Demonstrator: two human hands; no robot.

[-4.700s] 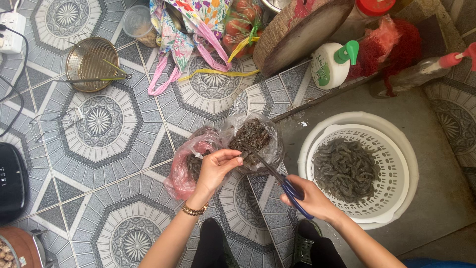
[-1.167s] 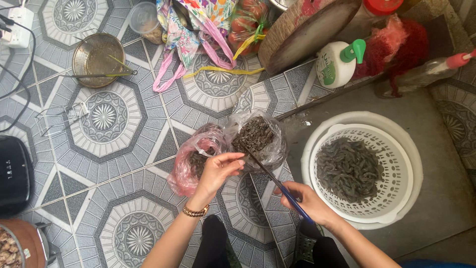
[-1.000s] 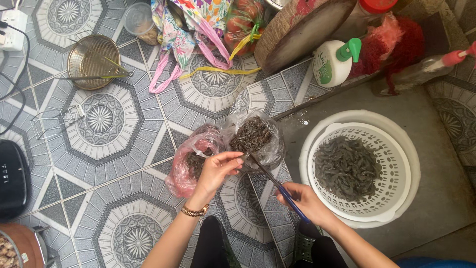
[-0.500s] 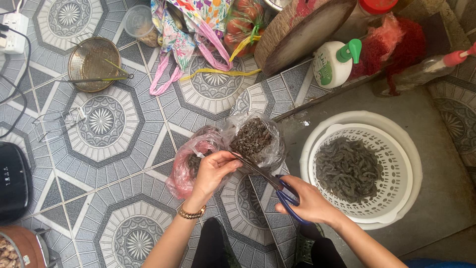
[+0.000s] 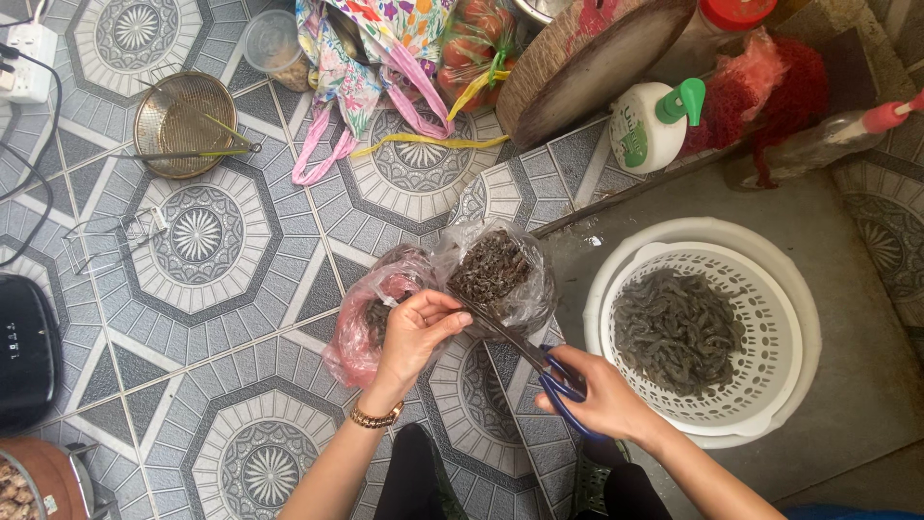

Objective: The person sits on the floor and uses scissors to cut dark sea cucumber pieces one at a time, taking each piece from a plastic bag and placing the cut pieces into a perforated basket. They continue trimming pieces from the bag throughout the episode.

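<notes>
My right hand (image 5: 602,400) grips blue-handled scissors (image 5: 525,351), whose blades point up-left to my left hand (image 5: 416,332). My left hand pinches something small at the blade tips; what it is I cannot make out. It hovers over a pink plastic bag (image 5: 361,323) with dark scraps inside. Right behind it a clear plastic bag (image 5: 496,274) holds a heap of dark grey shrimp. To the right, a white colander (image 5: 746,385) set in a white basin (image 5: 804,318) is filled with more grey shrimp (image 5: 679,327).
Patterned floor tiles lie under everything. At the back are a metal strainer (image 5: 183,120), a flowered bag (image 5: 371,48), a bag of tomatoes (image 5: 476,43), a round wooden board (image 5: 587,58) and a white bottle with green cap (image 5: 654,125). A black appliance (image 5: 24,351) sits at the left.
My right hand has brought the scissors closer to my left hand. My left hand's fingers have closed in at the blade tips above the pink bag.
</notes>
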